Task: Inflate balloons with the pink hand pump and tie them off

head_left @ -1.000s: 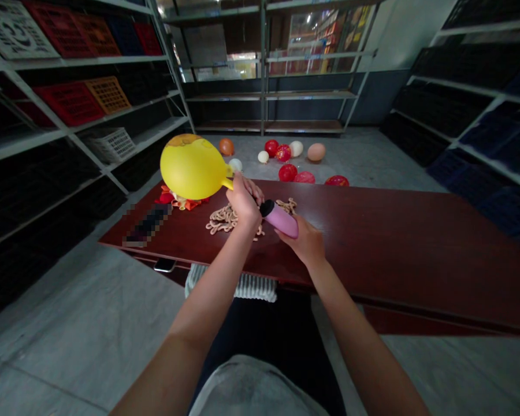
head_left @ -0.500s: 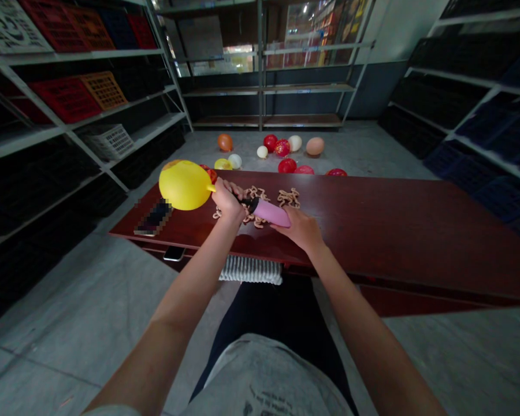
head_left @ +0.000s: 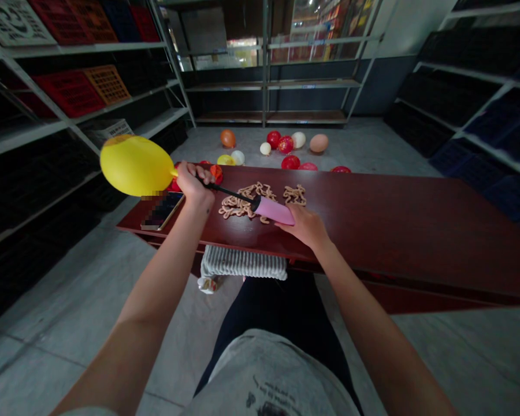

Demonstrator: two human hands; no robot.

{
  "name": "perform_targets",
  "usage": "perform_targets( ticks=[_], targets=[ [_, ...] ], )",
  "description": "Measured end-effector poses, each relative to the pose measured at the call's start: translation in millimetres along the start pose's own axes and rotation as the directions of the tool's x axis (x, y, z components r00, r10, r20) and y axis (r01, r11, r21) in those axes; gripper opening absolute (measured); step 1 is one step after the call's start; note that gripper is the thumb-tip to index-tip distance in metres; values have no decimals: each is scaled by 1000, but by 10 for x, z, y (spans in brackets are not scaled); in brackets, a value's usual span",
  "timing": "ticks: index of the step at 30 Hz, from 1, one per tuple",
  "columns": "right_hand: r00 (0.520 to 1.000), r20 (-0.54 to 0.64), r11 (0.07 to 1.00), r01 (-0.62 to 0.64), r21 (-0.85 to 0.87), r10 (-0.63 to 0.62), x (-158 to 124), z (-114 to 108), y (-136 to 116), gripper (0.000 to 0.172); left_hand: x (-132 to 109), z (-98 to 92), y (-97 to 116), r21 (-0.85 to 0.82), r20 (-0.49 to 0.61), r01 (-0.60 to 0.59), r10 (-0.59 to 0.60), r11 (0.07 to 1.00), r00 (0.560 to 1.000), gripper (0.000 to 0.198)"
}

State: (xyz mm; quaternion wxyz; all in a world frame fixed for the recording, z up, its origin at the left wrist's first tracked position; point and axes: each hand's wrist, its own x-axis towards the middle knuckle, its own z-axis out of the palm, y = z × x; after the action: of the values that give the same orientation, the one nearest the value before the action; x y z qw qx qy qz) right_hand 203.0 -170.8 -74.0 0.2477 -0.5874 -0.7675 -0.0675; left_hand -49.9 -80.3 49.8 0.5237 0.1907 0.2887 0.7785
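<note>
A yellow balloon, partly inflated, sticks out to the left of my left hand. That hand is closed around the balloon's neck and the nozzle end of a balloon pump, whose tip is hidden in the fingers. From there the pump's black rod runs to its pink barrel. My right hand is wrapped around the barrel's far end. Under the pump, tan balloon-like loops lie in a pile on the dark red table, with a smaller pile to the right.
A phone lies at the table's left end, near red balloons. Several balloons, among them an orange one, rest on the floor beyond. A grey striped cloth hangs at the front edge. Shelves with crates flank the table.
My left hand has moved left with the balloon, drawing the pump's black rod out of the pink barrel. The balloon looks larger. My right hand has stayed nearly in place.
</note>
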Motion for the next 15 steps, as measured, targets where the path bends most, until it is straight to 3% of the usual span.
perform_targets(
  ticks=[6, 10, 15],
  targets=[
    [998, -63, 1000, 5, 27, -3, -9, 26, 31, 52, -7, 146, 77, 2, -1, -16, 16, 1000, 1000, 48],
    [995, -87, 996, -31, 84, 38, -14, 27, 81, 53, 16, 225, -25, 29, -18, -32, 32, 999, 999, 52],
    [989, -120, 994, -76, 81, 85, -4, 45, 133, 54, -48, 402, -248, 48, 43, -58, 56, 997, 998, 50]
  ],
)
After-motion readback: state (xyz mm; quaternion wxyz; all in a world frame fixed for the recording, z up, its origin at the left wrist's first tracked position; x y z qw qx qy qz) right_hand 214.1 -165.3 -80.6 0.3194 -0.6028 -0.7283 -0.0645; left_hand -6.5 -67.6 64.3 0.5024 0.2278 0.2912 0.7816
